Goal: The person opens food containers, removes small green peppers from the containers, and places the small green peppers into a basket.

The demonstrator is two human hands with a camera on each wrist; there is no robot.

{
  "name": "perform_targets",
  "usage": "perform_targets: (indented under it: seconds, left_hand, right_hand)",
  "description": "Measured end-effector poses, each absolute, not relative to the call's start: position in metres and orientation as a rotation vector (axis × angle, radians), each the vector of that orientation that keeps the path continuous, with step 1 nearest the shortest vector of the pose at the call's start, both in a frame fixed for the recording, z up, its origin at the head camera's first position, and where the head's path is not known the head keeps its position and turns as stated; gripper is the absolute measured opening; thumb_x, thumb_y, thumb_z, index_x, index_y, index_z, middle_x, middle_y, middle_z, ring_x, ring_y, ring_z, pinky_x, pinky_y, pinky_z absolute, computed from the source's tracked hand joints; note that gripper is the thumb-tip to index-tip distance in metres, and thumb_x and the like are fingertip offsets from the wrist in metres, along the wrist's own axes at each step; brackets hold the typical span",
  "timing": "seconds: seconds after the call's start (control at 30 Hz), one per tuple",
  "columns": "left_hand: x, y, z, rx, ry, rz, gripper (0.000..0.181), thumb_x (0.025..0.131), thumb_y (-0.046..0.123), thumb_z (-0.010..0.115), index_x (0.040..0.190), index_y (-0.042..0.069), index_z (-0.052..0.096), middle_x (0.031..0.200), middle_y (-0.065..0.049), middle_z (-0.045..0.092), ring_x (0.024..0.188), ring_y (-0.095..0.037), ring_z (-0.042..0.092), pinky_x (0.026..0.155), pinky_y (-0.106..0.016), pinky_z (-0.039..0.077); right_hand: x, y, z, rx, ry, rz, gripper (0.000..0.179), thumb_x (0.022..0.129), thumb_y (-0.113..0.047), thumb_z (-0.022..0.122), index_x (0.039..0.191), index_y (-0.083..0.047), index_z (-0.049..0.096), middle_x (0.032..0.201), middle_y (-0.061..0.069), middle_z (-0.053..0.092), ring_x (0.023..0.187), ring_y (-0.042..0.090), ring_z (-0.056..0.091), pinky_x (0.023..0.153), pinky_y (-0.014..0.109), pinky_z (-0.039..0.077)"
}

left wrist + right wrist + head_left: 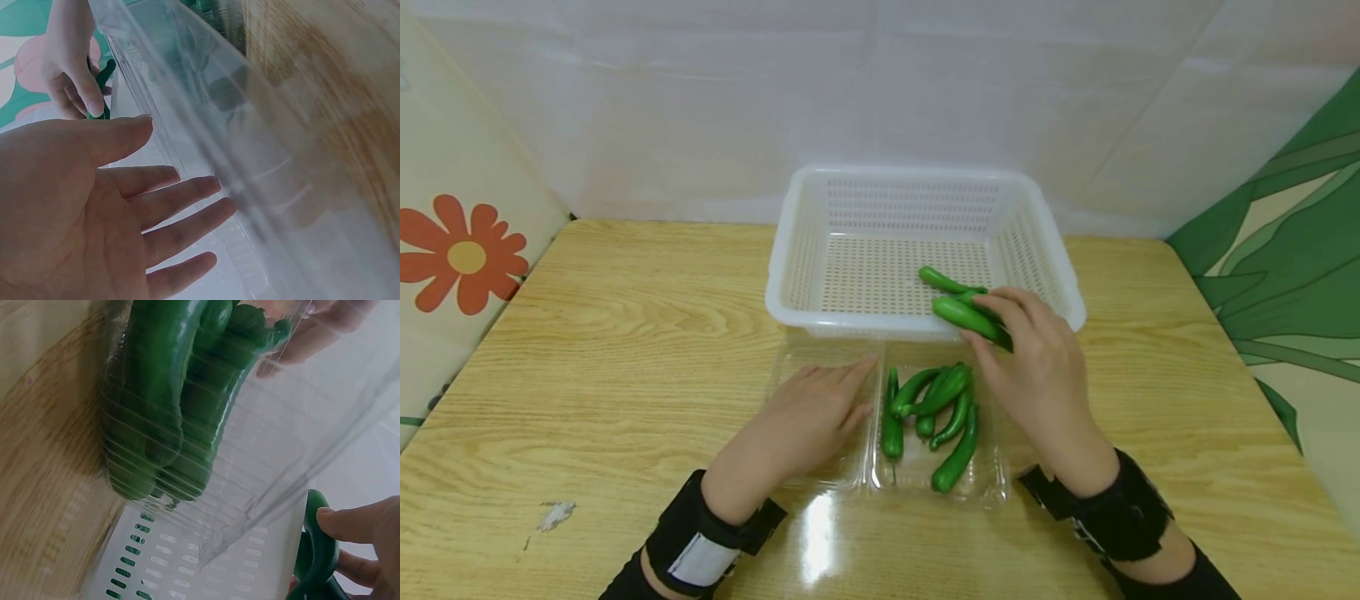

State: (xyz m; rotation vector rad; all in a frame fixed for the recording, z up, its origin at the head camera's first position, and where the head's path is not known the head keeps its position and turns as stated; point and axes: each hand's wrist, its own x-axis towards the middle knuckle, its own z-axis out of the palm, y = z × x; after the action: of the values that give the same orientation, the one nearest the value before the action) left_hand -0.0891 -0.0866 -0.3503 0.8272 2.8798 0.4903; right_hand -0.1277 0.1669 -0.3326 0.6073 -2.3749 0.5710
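In the head view my right hand (pixel 1048 371) pinches green peppers (pixel 973 321) between thumb and fingers at the white basket's front rim; how many it holds cannot be told. Another green pepper (pixel 943 281) shows just beyond them, over the basket (pixel 778 275). Several green peppers (pixel 955 458) lie in the right half of a clear plastic clamshell box (pixel 996 492). Over the box's left half is my left hand (pixel 808 417), holding nothing. The left wrist view shows its fingers (pixel 181 200) spread and fairly straight beside the clear plastic wall; contact is unclear.
The slotted basket stands at the back of the wooden table (pixel 625 358), directly behind the box. A white sheet (pixel 700 108) hangs behind the table. Patterned panels flank both sides, with an orange flower (pixel 466 257) on the left.
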Motion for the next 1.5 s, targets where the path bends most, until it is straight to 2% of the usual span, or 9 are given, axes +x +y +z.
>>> perform_targets:
  seconds: [0.23, 0.43, 0.97, 1.5]
  left_hand:
    - [-0.089, -0.086, -0.35, 0.82, 2.877, 0.489, 0.057, 0.104, 0.031, 0.053, 0.151, 0.002, 0.038, 0.144, -0.015, 0.052, 0.129, -0.033, 0.051, 0.112, -0.049, 0.036]
    - [-0.089, -0.086, -0.35, 0.817, 2.874, 0.486, 0.058, 0.104, 0.031, 0.053, 0.151, 0.002, 0.038, 0.144, -0.015, 0.052, 0.13, -0.033, 0.051, 0.112, -0.049, 0.035]
    - [-0.089, -0.087, -0.351, 0.83, 2.88, 0.489, 0.057, 0.104, 0.031, 0.053, 0.15, 0.001, 0.039, 0.142, -0.015, 0.053, 0.129, -0.033, 0.052, 0.112, -0.049, 0.036]
    - [-0.089, -0.087, -0.351, 0.835, 2.877, 0.497, 0.057, 0.103, 0.031, 0.053, 0.15, 0.001, 0.039, 0.143, -0.015, 0.053, 0.129, -0.033, 0.052, 0.112, -0.049, 0.036]
  right_hand:
    - [-0.128, 0.168, -0.332, 0.595, -2.378, 0.561, 0.044, 0.077, -0.007, 0.085, 0.116, 0.002, 0.067, 0.118, 0.022, 0.063, 0.102, 0.039, 0.062, 0.077, 0.049, 0.047]
    - [-0.129, 0.171, -0.331, 0.581, -2.374, 0.559, 0.043, 0.075, -0.006, 0.087, 0.113, 0.001, 0.069, 0.117, 0.021, 0.063, 0.101, 0.04, 0.062, 0.078, 0.049, 0.045]
    - [-0.131, 0.176, -0.329, 0.557, -2.385, 0.55, 0.038, 0.075, -0.006, 0.087, 0.108, 0.003, 0.071, 0.118, 0.021, 0.064, 0.102, 0.039, 0.061, 0.081, 0.048, 0.043]
    - [-0.132, 0.179, -0.328, 0.523, -2.401, 0.534, 0.032, 0.079, -0.006, 0.083, 0.109, 0.002, 0.072, 0.121, 0.021, 0.063, 0.103, 0.04, 0.06, 0.082, 0.05, 0.044]
